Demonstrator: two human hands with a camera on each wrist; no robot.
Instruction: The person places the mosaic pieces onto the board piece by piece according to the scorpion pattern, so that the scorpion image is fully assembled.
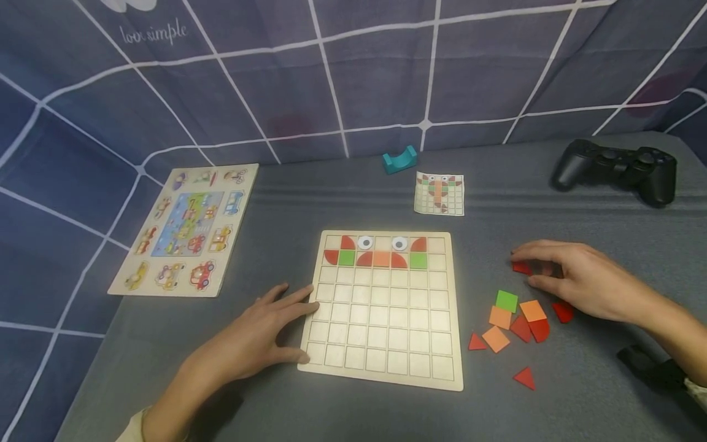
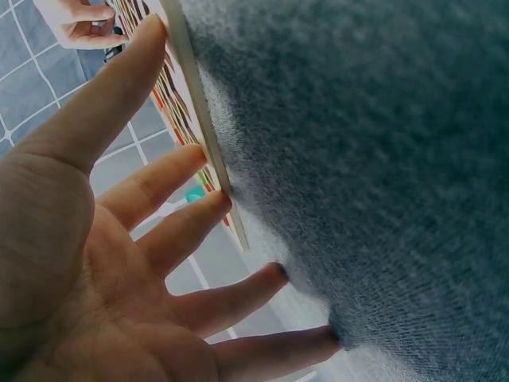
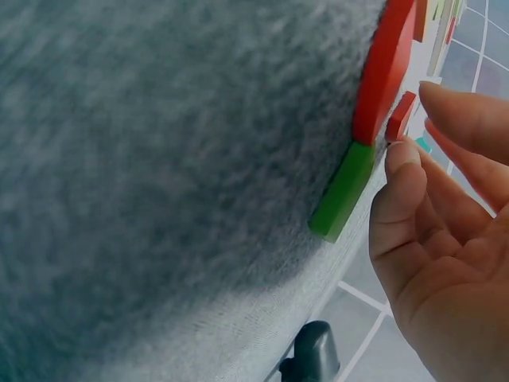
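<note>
A wooden grid board point(image 1: 377, 319) lies flat on the grey cloth, its top rows bearing two eye tiles and red, green and orange pieces. Along the board's left edge, my left hand point(image 1: 259, 328) rests with spread fingers; its thumb and fingertips touch the rim point(image 2: 195, 95). To the board's right, my right hand point(image 1: 591, 279) hovers low over a small red piece point(image 1: 521, 267), index fingertip against it and thumb just beside. A green piece point(image 3: 343, 191) and a larger red piece point(image 3: 386, 72) lie near this hand in the right wrist view.
Loose orange squares point(image 1: 496, 339), a green square point(image 1: 506, 301) and red triangles point(image 1: 525, 377) lie right of the board. A pattern card point(image 1: 439, 199) and teal block point(image 1: 400, 160) sit behind it. A picture puzzle point(image 1: 188, 230) lies left, a black game controller point(image 1: 615, 169) back right.
</note>
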